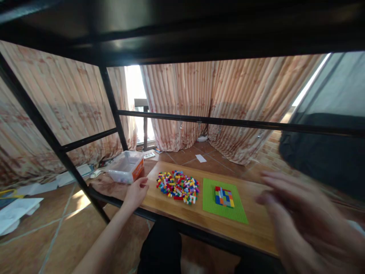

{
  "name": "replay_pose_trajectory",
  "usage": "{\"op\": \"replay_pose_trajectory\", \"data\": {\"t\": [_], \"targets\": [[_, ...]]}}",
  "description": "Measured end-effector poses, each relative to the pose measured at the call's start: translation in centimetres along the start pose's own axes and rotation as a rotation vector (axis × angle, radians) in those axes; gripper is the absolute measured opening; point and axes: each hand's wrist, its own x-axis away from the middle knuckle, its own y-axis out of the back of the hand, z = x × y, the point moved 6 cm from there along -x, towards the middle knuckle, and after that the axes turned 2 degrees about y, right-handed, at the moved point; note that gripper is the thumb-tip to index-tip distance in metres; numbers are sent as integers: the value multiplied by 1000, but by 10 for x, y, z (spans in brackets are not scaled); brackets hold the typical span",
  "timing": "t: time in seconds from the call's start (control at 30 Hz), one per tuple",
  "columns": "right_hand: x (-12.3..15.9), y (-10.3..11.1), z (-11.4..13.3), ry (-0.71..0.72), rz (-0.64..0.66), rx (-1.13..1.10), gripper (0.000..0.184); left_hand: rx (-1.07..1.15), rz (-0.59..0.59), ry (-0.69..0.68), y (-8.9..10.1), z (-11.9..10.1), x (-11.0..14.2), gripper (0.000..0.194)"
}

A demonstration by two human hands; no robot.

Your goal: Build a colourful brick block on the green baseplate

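My left hand [136, 193] is at the left end of the wooden board [168, 208], beside a pile of small multicoloured toy bricks [179, 186]. Its fingers are loosely bent and slightly apart, and I see nothing in them. Right of the pile lies a green baseplate [209, 207]. A flat block of joined bricks [224, 197], in red, blue, yellow, orange and grey, sits on the plate. Close to the camera, my right hand [310, 224] is raised over the board's right end. It is blurred, with thumb and fingers apart and nothing visible between them.
A clear plastic box [125, 167] with an orange label stands left of the board. A black metal frame bar [199, 120] crosses behind, under a dark overhead panel [182, 34]. Patterned curtains [182, 102] hang beyond. Papers [19, 215] lie on the tiled floor at left.
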Motion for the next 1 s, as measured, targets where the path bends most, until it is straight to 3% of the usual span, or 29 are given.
{"op": "replay_pose_trajectory", "data": {"t": [0.07, 0.17, 0.33, 0.53, 0.7, 0.87, 1.0], "targets": [[-5, -39, -18, -18, 47, -19, 21, -67, 49, 45, -29, 23, -3, 27], [15, -97, -49, -86, 194, -83, 19, -123, 109, 35, -63, 44, -9, 38], [43, -153, -77, -222, 311, -222, 21, -141, 205, -40, -98, 55, -21, 48], [33, -194, -89, -231, 382, -316, 22, -129, 218, -55, -118, 57, -22, 43], [50, -220, -100, -219, 418, -333, 23, -118, 195, -65, -121, 52, -20, 31], [71, -233, -104, -196, 521, -314, 25, -80, 176, -83, -116, 49, -17, 22], [72, -234, -105, -198, 518, -306, 27, -44, 154, -100, -113, 51, -14, 20]]}}
